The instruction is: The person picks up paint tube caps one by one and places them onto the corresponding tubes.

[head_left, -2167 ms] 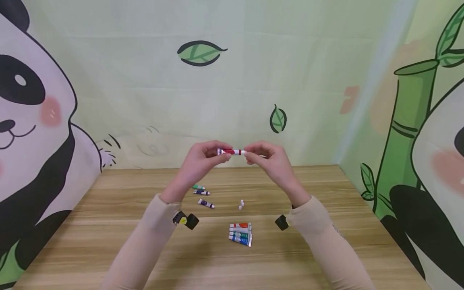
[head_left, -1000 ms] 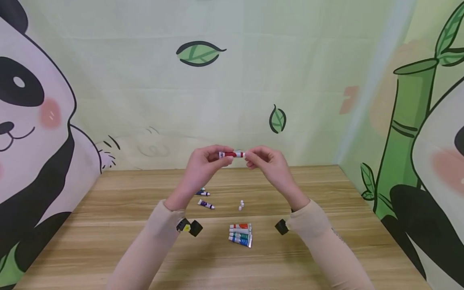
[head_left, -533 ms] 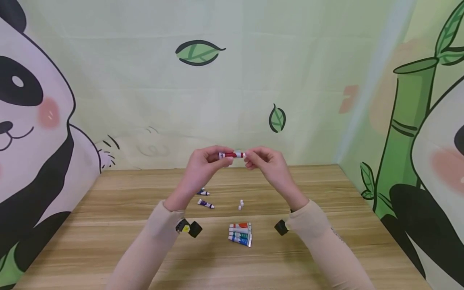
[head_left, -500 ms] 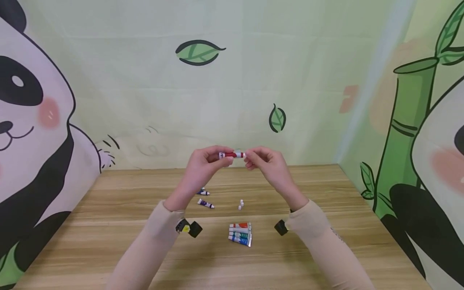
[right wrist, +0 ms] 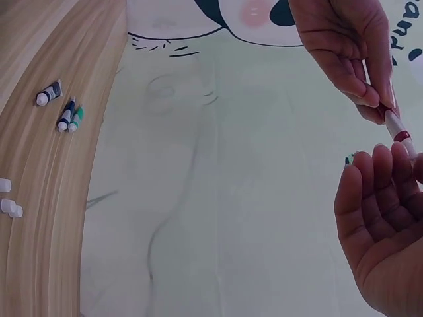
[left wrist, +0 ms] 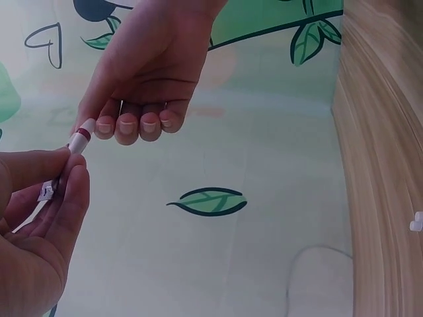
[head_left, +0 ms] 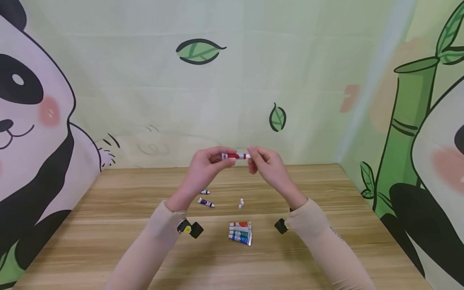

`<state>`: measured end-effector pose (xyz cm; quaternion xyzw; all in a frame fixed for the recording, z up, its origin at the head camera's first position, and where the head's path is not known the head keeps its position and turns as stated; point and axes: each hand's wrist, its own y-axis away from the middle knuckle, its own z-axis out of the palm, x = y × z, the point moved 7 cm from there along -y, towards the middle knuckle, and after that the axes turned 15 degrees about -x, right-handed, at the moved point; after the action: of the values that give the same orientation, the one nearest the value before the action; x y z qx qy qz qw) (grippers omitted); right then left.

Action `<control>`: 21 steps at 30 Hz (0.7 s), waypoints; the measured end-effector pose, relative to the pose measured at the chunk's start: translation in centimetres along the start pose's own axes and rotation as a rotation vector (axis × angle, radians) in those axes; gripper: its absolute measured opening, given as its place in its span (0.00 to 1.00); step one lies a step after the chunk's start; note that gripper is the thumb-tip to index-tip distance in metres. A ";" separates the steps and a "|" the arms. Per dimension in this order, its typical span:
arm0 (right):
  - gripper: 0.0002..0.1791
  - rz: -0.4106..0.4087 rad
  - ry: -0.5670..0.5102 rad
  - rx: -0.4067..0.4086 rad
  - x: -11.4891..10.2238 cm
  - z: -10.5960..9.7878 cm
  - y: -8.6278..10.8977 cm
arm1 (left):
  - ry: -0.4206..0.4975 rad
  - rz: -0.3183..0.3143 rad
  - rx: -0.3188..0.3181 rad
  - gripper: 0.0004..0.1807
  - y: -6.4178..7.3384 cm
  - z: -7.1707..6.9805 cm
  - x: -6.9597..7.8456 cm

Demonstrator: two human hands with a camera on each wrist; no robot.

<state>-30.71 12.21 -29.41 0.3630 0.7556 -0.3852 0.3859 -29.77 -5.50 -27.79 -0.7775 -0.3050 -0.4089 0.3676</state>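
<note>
A small red-and-white paint tube [head_left: 237,156] is held level above the far edge of the table. My left hand [head_left: 204,167] grips its crimped end between thumb and fingers. At the other end, the thumb and forefinger of my right hand [head_left: 270,165] pinch the white cap [head_left: 248,156]. Seen from the left wrist, the tube's white tip [left wrist: 88,125] touches the right fingertips. In the right wrist view the cap is partly hidden by the right fingers, beside a dark red band [right wrist: 402,136].
On the wooden table [head_left: 290,257] several paint tubes [head_left: 240,233] lie side by side in front. A purple tube [head_left: 206,202] lies further left, near blue [right wrist: 66,116] and green [right wrist: 76,120] ones. Three white caps [head_left: 241,204] sit mid-table. Printed cloth [head_left: 232,88] hangs behind.
Both hands have come down a little since the earliest frame. Over the last half second the tube has shifted slightly right, and the right hand's fingers have turned at the cap.
</note>
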 end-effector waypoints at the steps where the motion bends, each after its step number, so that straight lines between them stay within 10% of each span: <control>1: 0.27 0.005 -0.004 -0.006 0.0 0.0 0.0 | 0.003 -0.001 -0.001 0.14 0.0 0.0 0.0; 21: 0.12 -0.150 0.151 -0.033 -1.5 -1.3 1.5 | 0.031 -0.069 0.005 0.16 0.4 -0.8 -0.4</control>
<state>-29.18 13.63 -28.07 0.3269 0.8137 -0.3723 0.3039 -29.95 -6.48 -27.95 -0.7593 -0.3268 -0.4327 0.3598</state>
